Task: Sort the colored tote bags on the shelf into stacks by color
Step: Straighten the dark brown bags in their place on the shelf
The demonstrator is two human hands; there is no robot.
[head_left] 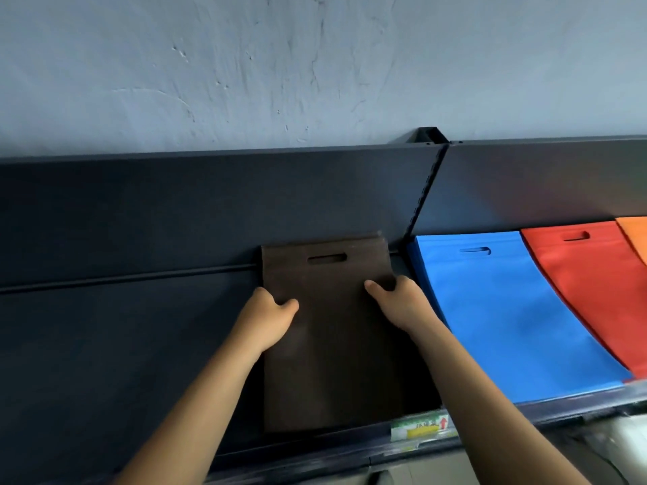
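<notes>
A brown tote bag point(332, 348) with a cut-out handle lies flat on the dark shelf point(122, 344), its handle end toward the back panel. My left hand point(269, 313) grips its left edge, thumb on top. My right hand point(395, 299) grips its right edge the same way. To the right lies a blue bag stack point(507, 320), then a red bag stack point(595, 285), and an orange bag point(635, 236) at the frame's edge.
The shelf's dark back panel point(210, 204) rises behind the bags, with a slotted upright point(425, 194) between two sections. A green and yellow price label point(420, 430) sits on the shelf's front rail. A pale plastered wall point(280, 64) is above.
</notes>
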